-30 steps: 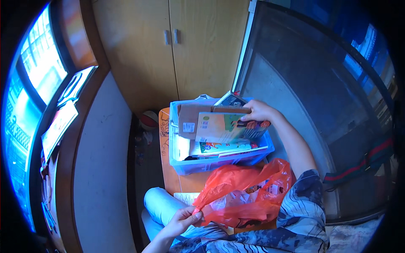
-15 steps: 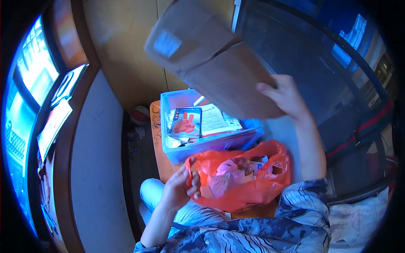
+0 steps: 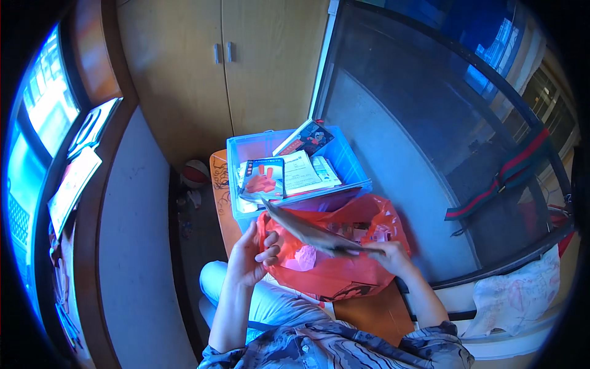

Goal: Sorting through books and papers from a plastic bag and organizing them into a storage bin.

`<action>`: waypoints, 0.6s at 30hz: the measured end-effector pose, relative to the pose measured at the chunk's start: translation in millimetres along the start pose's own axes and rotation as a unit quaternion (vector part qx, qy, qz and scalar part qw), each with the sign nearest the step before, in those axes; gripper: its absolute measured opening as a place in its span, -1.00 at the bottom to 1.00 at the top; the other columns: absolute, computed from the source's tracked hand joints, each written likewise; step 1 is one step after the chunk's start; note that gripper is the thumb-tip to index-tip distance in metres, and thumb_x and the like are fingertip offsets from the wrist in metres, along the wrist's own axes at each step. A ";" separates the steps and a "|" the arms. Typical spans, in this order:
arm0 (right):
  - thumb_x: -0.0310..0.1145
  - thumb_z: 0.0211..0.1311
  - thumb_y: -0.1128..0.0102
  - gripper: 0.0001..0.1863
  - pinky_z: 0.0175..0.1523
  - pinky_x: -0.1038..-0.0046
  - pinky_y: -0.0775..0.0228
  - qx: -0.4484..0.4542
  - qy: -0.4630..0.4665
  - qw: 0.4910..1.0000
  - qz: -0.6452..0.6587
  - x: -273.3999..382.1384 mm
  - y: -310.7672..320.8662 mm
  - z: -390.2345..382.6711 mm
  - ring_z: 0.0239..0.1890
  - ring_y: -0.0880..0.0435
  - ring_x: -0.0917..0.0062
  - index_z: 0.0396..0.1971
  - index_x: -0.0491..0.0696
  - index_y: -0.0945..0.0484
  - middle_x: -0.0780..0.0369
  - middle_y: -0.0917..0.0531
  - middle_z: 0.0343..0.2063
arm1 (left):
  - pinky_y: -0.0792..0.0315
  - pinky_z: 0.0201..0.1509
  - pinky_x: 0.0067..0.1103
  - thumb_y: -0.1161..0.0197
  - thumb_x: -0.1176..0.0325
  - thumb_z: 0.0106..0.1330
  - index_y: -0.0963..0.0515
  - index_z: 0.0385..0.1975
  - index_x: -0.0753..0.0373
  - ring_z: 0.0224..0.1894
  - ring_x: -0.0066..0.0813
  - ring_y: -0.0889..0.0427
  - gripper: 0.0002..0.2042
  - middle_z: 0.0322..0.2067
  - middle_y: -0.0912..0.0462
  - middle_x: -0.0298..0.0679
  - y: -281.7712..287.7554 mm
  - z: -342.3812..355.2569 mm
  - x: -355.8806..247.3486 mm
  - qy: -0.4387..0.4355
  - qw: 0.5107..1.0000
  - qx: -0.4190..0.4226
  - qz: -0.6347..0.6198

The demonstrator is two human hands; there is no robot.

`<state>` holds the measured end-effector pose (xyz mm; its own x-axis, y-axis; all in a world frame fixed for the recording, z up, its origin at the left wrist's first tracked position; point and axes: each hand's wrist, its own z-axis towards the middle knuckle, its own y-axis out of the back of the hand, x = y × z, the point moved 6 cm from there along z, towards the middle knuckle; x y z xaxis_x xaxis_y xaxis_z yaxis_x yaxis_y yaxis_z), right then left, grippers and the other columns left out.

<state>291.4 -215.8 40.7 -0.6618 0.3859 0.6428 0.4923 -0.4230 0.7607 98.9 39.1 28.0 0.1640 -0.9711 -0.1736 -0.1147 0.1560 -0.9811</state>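
Observation:
My right hand (image 3: 393, 258) grips one end of a flat brown piece of cardboard (image 3: 314, 237), tilted nearly edge-on across the mouth of a red plastic bag (image 3: 344, 283). My left hand (image 3: 251, 253) is closed on the bag's left edge and holds it up. Inside the bag lie crumpled pink paper (image 3: 302, 258) and small colourful scraps, partly hidden by the cardboard. Just beyond the bag stands a clear blue plastic bin (image 3: 246, 206), with a booklet (image 3: 264, 178) bearing red shapes, white papers (image 3: 304, 172) and a propped-up book (image 3: 313, 136).
The bin and bag rest on an orange-brown table (image 3: 220, 178). Wooden cupboard doors (image 3: 178, 80) rise behind. At right leans a dark mesh panel (image 3: 405, 104) with a striped strap (image 3: 510, 175). A ball (image 3: 195, 173) lies on the floor, and papers (image 3: 74, 187) line the left ledge.
My right hand has brought the cardboard down from above the bin to the bag's mouth, turning it nearly edge-on. The propped-up book has come into fuller view. My left hand keeps the bag's edge.

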 end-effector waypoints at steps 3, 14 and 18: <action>-0.44 -0.03 -0.32 -0.77 -0.25 0.34 -0.51 0.020 0.074 0.990 -0.122 0.3 8.0 -23.1 -0.34 -0.68 0.29 -0.28 0.00 -0.66 0.14 -0.69 -0.36 | -0.18 -0.63 -0.80 0.16 0.05 0.46 -0.21 0.23 0.20 -0.68 -0.70 -0.17 -0.53 -0.49 -0.27 -0.31 7.6 -6.2 -15.4 -0.023 0.999 -0.004 -0.035; -0.34 0.05 -0.25 -0.80 -0.19 0.28 -0.48 0.103 -0.046 0.984 -0.141 -1.9 61.1 -48.0 -0.30 -0.67 0.25 -0.29 -0.01 -0.67 0.14 -0.69 -0.40 | -0.34 -0.52 -0.75 0.16 0.06 0.47 -0.19 0.21 0.20 -0.61 -0.68 -0.25 -0.55 -0.35 -0.35 -0.23 -7.9 12.2 -31.1 -0.024 0.985 0.116 -0.129; -0.36 0.02 -0.18 -0.77 -0.22 0.33 -0.50 0.078 0.031 0.955 -0.283 -12.7 21.7 -47.0 -0.31 -0.67 0.34 -0.26 0.02 -0.63 0.17 -0.69 -0.34 | -0.28 -0.64 -0.77 0.16 0.05 0.46 -0.07 0.30 0.14 -0.66 -0.66 -0.25 -0.50 -0.31 -0.37 -0.21 -20.2 9.3 -4.8 0.025 0.988 0.099 -0.112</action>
<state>283.9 -268.4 44.8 -0.8773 0.4645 0.1210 0.1201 -0.0318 0.9923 109.5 42.3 47.9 0.1147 -0.9922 0.0493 0.1143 -0.0361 -0.9928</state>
